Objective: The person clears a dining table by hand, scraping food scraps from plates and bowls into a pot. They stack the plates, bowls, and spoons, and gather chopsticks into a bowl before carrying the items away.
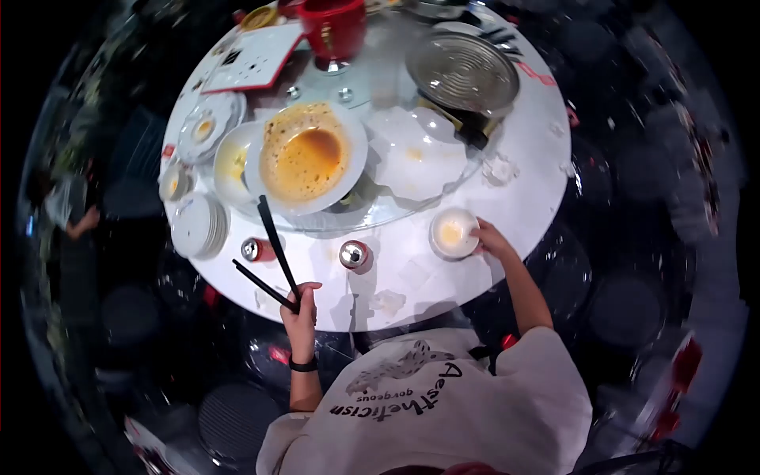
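Note:
My left hand (299,310), with a black band at the wrist, is closed around a pair of black chopsticks (279,245). Their tips spread apart over the near left part of the table. My right hand (491,239) grips the rim of a small white bowl (454,234) with yellowish residue inside, near the table's right front edge. Between my hands stands a red drink can (354,255). Another red can (253,250) is beyond the chopsticks, to the left.
On the white round table (412,281) are a large bowl of orange broth (305,170), a scalloped white plate (419,154), a round metal pan (463,71), stacked plates (198,226), a red bucket (332,32) and crumpled tissue (500,169). Dark stools (237,419) surround it. Another person (70,206) is far left.

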Demonstrator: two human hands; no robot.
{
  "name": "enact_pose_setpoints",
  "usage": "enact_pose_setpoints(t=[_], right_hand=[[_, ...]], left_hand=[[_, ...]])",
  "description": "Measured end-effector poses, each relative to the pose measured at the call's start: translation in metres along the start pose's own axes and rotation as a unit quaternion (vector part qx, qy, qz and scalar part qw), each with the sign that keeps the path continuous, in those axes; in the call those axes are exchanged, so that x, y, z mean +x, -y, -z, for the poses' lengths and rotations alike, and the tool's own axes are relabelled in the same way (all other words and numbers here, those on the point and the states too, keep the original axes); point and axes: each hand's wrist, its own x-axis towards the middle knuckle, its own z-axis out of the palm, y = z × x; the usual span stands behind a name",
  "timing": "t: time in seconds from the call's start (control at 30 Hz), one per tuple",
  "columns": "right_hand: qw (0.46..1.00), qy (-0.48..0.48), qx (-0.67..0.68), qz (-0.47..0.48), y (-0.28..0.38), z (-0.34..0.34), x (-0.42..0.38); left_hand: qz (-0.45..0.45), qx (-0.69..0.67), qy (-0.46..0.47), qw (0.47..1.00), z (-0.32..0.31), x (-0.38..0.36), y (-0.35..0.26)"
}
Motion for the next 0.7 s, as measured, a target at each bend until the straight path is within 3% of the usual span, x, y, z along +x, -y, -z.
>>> enact_pose_setpoints(t=[0.17,0.37,0.5,0.6,0.7], right_hand=[[0.994,0.087,0.055,0.028,0.006,-0.012,-0.014],[0.982,0.177,-0.035,0.046,0.079,-0.089,-0.077],[0.95,0.272,-0.1,0.114,0.113,-0.193,-0.091],[0.914,0.325,-0.167,0.175,0.128,-0.288,-0.078],[0.912,0.356,-0.122,0.167,0.14,-0.396,-0.059]], left_hand=[[0.06,-0.084,-0.115,0.988,-0.056,-0.042,0.045],[0.074,-0.149,-0.043,0.985,-0.094,-0.052,0.044],[0.073,-0.216,-0.044,0.973,-0.055,-0.036,0.023],[0.074,-0.141,-0.093,0.983,0.005,-0.012,-0.02],[0.057,-0.109,-0.146,0.982,0.091,0.032,-0.036]])
